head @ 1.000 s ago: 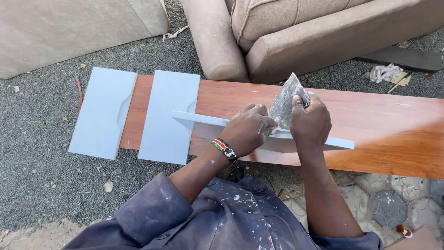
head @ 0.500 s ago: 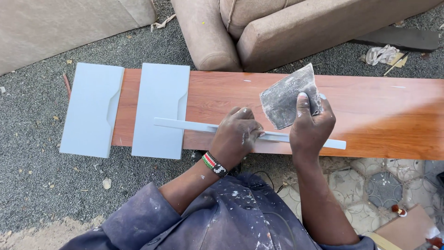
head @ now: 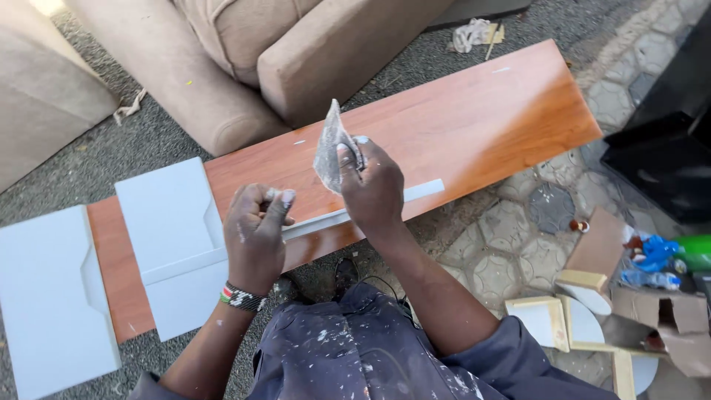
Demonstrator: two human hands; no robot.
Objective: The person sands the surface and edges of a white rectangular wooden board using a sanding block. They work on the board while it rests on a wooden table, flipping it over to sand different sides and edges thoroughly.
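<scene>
Grey sandpaper (head: 329, 148) pinched in raised right hand (head: 374, 185), left hand (head: 255, 230) fisted on strip (head: 326, 221)

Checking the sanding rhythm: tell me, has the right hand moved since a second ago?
Yes. The right hand lifted its sandpaper off the pale strip.

A: What's the ground like?
B: Grey gravel (head: 155, 141) on the left, hexagonal paving stones (head: 518, 237) on the right, all in daylight.
A: Any furniture?
B: 1 beige sofa (head: 296, 59) at the top, another beige cushion (head: 37, 96) far left, and something black (head: 666, 148) at the right edge.
</scene>
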